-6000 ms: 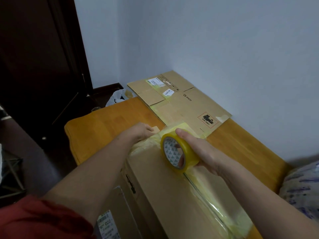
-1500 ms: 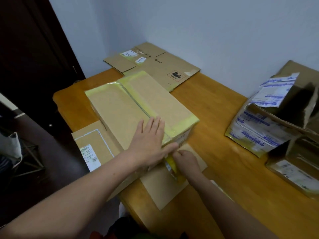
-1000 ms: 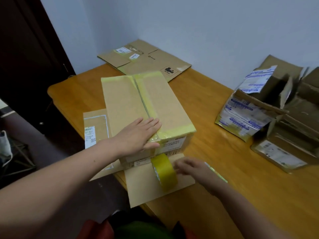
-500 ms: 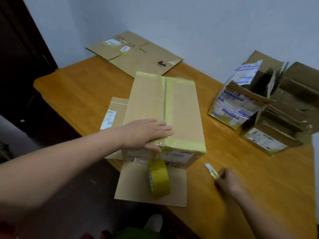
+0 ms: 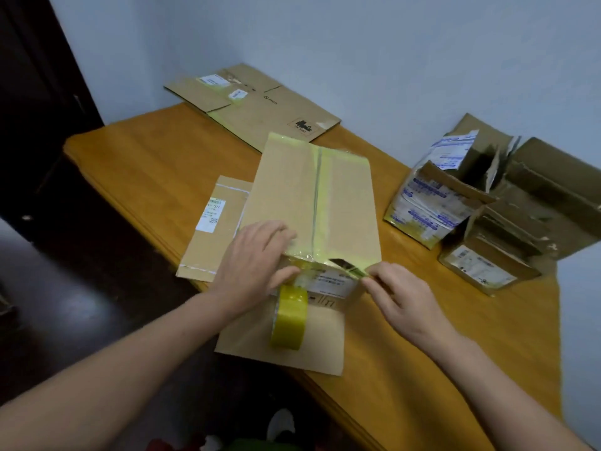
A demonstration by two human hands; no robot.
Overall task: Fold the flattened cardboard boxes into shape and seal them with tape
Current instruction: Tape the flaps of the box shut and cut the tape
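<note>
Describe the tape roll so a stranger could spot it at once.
On the wooden table, find the taped box in the middle. At its near end, on edge on a flat cardboard sheet, stands the tape roll, the only round, yellow thing there.

The brown box (image 5: pixel 292 196) stands folded on the table (image 5: pixel 146 164), shut with yellow tape down the middle and across both ends. The yellow tape roll (image 5: pixel 289 317) stands on its edge on a flat cardboard sheet (image 5: pixel 318 349) just in front. Another flat box (image 5: pixel 260 107) lies by the wall.
</note>
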